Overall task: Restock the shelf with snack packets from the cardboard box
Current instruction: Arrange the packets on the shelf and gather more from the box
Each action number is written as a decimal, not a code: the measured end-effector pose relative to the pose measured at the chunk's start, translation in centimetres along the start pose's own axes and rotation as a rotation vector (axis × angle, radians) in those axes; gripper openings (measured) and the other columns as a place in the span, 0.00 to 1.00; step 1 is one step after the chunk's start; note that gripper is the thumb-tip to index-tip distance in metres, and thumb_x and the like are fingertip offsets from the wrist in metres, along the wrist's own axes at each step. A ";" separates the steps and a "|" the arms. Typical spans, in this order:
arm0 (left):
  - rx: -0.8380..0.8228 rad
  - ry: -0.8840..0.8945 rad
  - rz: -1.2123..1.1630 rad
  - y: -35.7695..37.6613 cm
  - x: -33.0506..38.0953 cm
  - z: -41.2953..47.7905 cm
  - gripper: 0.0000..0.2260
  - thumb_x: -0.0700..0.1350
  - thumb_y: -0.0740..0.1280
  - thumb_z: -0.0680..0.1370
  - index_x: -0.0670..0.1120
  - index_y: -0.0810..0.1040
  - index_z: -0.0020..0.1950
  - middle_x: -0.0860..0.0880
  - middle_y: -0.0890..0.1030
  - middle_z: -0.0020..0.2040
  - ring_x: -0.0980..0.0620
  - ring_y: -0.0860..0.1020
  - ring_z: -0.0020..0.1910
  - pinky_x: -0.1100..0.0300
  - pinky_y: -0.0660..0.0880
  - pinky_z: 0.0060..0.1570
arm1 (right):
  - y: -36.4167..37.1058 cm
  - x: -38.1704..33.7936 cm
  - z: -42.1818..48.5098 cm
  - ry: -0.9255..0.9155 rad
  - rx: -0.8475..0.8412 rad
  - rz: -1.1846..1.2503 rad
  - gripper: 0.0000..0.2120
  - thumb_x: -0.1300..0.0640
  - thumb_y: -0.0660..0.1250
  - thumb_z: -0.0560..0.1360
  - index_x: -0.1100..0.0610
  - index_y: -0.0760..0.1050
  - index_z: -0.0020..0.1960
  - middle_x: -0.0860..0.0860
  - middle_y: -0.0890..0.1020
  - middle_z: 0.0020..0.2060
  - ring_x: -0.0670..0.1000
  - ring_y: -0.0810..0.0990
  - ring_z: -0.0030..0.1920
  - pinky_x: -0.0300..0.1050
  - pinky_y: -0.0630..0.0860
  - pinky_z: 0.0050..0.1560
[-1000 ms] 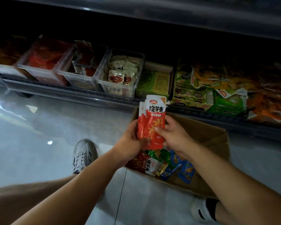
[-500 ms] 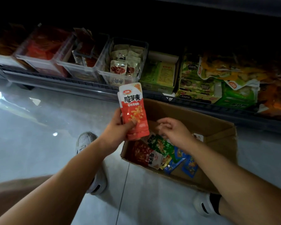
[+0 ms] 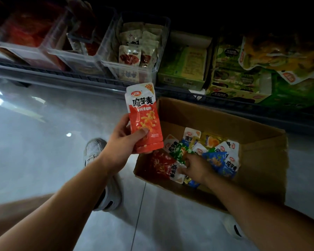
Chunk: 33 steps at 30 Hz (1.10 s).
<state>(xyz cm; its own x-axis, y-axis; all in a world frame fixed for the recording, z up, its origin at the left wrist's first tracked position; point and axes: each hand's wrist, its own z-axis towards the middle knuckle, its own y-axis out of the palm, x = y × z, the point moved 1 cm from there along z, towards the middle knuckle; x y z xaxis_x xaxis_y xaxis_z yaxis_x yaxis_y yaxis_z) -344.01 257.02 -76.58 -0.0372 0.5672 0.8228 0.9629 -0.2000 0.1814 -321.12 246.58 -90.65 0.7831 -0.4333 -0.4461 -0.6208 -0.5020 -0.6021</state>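
My left hand [image 3: 124, 142] holds a small stack of red-and-white snack packets [image 3: 143, 116] upright, just left of the cardboard box [image 3: 261, 160] on the floor. Inside the box, my right hand [image 3: 196, 167] reaches down among loose packets, its fingers touching a red packet [image 3: 161, 164] that lies flat at the box's left side. Green, blue and yellow packets [image 3: 216, 153] are piled behind that hand. The low shelf [image 3: 80, 77] runs across the top of the view. Whether the right hand grips anything is not clear.
Clear plastic bins [image 3: 98, 57] with red and pale packets stand on the shelf at left. Green display cartons [image 3: 187, 69] and large snack bags [image 3: 279, 57] fill its right part. My shoes [image 3: 94, 151] rest on the glossy tiled floor beside the box.
My right hand let go of the red packets and dropped into the box. My left hand carried the packets to the left, and the view tilted down toward the box.
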 end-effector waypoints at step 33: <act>-0.376 -0.056 0.123 2.4 1.6 -3.6 0.27 0.44 0.74 0.74 0.54 0.72 0.71 0.45 0.85 0.60 0.42 0.84 0.58 0.46 0.82 0.55 | -20.0 -13.9 -10.0 -0.261 0.248 0.385 0.13 0.63 0.72 0.76 0.53 0.75 0.57 0.47 0.80 0.49 0.50 0.84 0.43 0.44 0.83 0.34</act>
<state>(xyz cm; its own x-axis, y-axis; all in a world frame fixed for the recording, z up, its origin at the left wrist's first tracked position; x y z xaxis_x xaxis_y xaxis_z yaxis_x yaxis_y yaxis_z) -342.78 254.56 -72.85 0.0964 0.5613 0.8220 0.7940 -0.5414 0.2766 -319.91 255.12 -65.77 0.5028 -0.3346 -0.7970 -0.8627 -0.1372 -0.4867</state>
